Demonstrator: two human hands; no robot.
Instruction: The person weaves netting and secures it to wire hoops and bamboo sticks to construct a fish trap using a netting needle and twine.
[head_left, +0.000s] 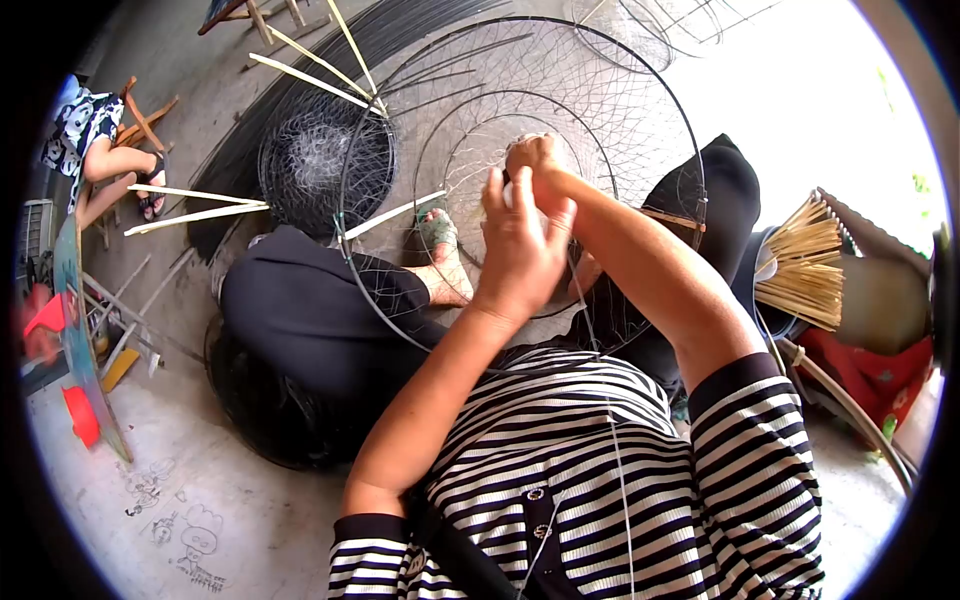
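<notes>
Arms forward, right hand beyond left hand

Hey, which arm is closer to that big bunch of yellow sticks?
Right. The right arm is on the same side as the bunch of yellow sticks, apart from it. The left arm is farther away, on the person's other side.

Bright light meets grey floor bearing line drawings.

Hoop smooth, metal-looking; stick bundle matt, wood-like; trousers cloth.
</notes>
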